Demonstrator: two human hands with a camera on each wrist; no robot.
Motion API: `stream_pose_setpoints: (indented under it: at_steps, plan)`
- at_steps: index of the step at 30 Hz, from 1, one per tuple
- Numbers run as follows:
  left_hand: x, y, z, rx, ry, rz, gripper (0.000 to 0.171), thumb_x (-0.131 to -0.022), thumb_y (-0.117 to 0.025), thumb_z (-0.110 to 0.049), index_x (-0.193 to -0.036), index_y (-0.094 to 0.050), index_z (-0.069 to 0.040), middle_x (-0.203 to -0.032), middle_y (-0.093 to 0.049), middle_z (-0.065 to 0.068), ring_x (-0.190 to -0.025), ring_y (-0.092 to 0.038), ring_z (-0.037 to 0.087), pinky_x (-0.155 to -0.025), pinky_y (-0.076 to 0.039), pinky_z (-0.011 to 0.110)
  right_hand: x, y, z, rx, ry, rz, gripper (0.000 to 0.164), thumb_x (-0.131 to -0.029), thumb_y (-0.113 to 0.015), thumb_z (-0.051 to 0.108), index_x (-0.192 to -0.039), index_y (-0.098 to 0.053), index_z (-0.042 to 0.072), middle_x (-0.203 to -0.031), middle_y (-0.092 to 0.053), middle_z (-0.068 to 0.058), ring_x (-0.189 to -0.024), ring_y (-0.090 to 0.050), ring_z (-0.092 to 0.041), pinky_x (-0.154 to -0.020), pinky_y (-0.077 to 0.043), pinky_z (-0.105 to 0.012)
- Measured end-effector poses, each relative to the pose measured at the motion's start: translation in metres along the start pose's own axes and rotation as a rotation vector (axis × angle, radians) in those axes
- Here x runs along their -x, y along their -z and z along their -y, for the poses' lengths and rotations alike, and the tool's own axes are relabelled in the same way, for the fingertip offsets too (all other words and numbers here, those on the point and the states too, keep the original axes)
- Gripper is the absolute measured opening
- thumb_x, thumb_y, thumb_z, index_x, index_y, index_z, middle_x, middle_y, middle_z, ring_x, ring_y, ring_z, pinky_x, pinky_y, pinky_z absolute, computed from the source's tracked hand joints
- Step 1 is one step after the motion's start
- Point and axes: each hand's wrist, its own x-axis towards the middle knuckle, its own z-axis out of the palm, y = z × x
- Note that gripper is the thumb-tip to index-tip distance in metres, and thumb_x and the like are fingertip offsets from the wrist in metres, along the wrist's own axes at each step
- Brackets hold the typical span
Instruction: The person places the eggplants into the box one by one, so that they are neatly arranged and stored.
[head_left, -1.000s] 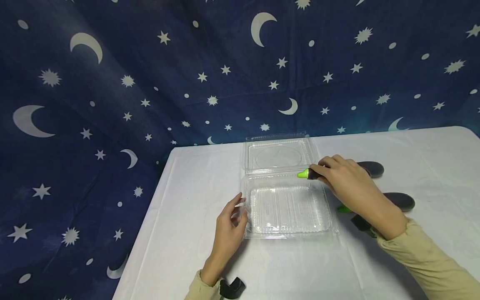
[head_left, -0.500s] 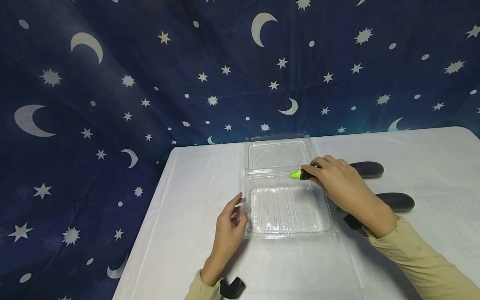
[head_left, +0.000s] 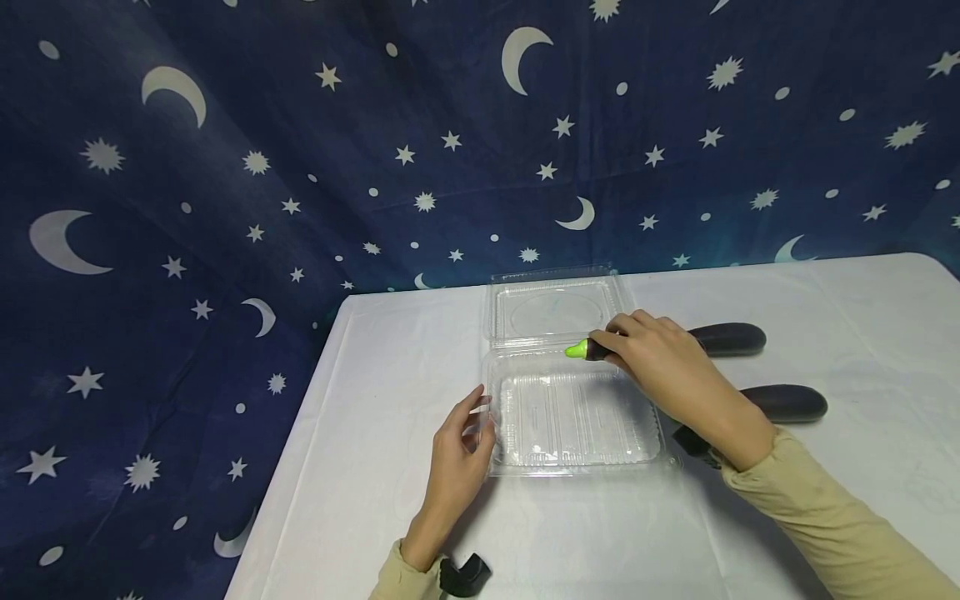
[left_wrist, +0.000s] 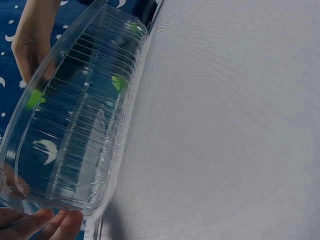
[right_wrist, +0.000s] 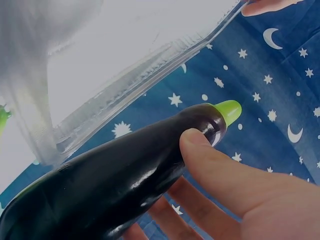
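Note:
In my right hand (head_left: 667, 362) I grip a glossy dark eggplant (right_wrist: 145, 155) with a bright green stem, my thumb lying along its neck. It is above the back right part of a clear plastic clamshell container (head_left: 577, 417), stem toward the left; most of its body is hidden behind the hand in the head view. The container's lid (head_left: 555, 308) lies folded back. My left hand (head_left: 461, 454) touches the container's left side, fingertips right at the rim and slightly bent. In the left wrist view, its fingers (left_wrist: 67, 225) rest against the container's end.
Two more dark eggplants lie on the white-covered table (head_left: 375, 433) right of the container: a farther eggplant (head_left: 729, 339) and a nearer eggplant (head_left: 787, 403), both partly behind the right arm. A dark blue curtain (head_left: 420, 125) with moons and stars hangs behind the table.
My right hand has moved left with the eggplant, bringing it farther over the container. The left hand, the container and the two eggplants on the table have stayed in place.

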Motion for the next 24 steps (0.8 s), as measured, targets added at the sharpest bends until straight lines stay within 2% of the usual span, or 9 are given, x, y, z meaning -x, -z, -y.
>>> stream_pose_setpoints:
  at_steps: [14, 24]
  plan:
    - [0.000, 0.000, 0.000, -0.009, 0.000, 0.001, 0.048, -0.094, -0.061, -0.002, -0.142, -0.051, -0.001, -0.125, -0.065, 0.016, -0.107, -0.068, 0.029, -0.077, -0.059, 0.031, -0.007, -0.005, 0.008, 0.007, 0.036, -0.011, 0.031, -0.088, -0.074, 0.011, -0.119, -0.071, 0.009, -0.108, -0.069, -0.013, -0.104, -0.064, -0.033, -0.082, -0.054, -0.049]
    - [0.000, 0.000, 0.001, -0.012, 0.011, -0.003, 0.048, -0.094, -0.061, -0.003, -0.141, -0.052, -0.001, -0.125, -0.066, 0.014, -0.107, -0.068, 0.025, -0.077, -0.059, 0.030, -0.013, -0.011, 0.013, 0.015, 0.063, -0.024, 0.028, -0.089, -0.073, 0.013, -0.117, -0.071, 0.009, -0.107, -0.069, -0.011, -0.103, -0.064, -0.032, -0.084, -0.054, -0.049]
